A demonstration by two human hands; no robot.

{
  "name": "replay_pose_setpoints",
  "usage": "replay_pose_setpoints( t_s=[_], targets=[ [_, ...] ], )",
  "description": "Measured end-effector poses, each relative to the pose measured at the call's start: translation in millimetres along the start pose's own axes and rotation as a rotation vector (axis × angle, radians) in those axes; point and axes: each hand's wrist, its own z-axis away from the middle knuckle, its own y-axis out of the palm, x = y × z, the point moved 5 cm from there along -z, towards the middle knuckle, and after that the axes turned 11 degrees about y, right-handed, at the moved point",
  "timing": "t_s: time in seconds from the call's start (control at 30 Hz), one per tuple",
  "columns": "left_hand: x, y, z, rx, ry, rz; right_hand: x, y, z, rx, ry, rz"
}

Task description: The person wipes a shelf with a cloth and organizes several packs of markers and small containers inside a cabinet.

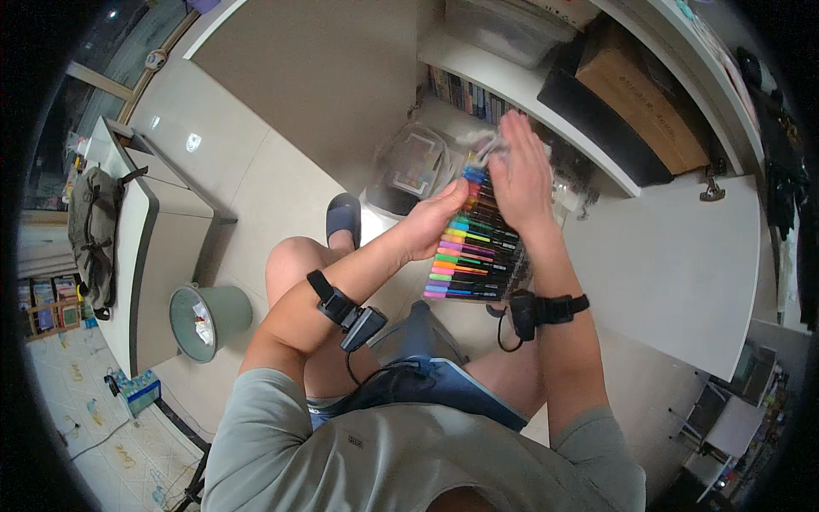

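A clear plastic pack of multicoloured pens (470, 259) lies between my two hands, its rows of bright caps facing up. My left hand (435, 217) grips the pack's left edge, thumb on top. Flat along the upper right side rests my right hand (524, 173), fingers straight and pointing away from me; its palm faces the pack. A crumpled whitish piece (486, 144), blurred, is at the pack's far end beside my right fingers. Beyond the pack, a clear plastic case (416, 163) sits low by the cabinet.
An open white cabinet door (665, 269) stands at right. The shelves hold a cardboard box (640, 96), a clear bin (505, 32) and a row of books or cases (470, 96). A green waste bin (230, 320) and a white desk (147, 256) with a grey backpack (93, 237) are at left.
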Motion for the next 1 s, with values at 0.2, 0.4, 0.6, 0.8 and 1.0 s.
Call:
replay_pose_setpoints(
  t_s=[0.2, 0.4, 0.6, 0.8, 1.0],
  targets=[
    [0, -34, -6, -0.118, 0.001, -0.191, 38, 17, 28, 0.095, -0.113, -0.162],
    [-16, -14, -3, -0.046, 0.145, -0.206, 20, 11, 17, -0.083, -0.093, 0.042],
    [-40, -1, -3, 0.034, 0.233, -0.206, -51, 4, 4, -0.287, 0.267, -0.028],
    [-17, -34, -9, -0.088, 0.143, -0.353, 41, 28, 33, -0.05, -0.05, -0.144],
    [-39, -22, -2, -0.119, 0.294, -0.184, 41, 27, 27, 0.015, -0.103, -0.051]
  ],
)
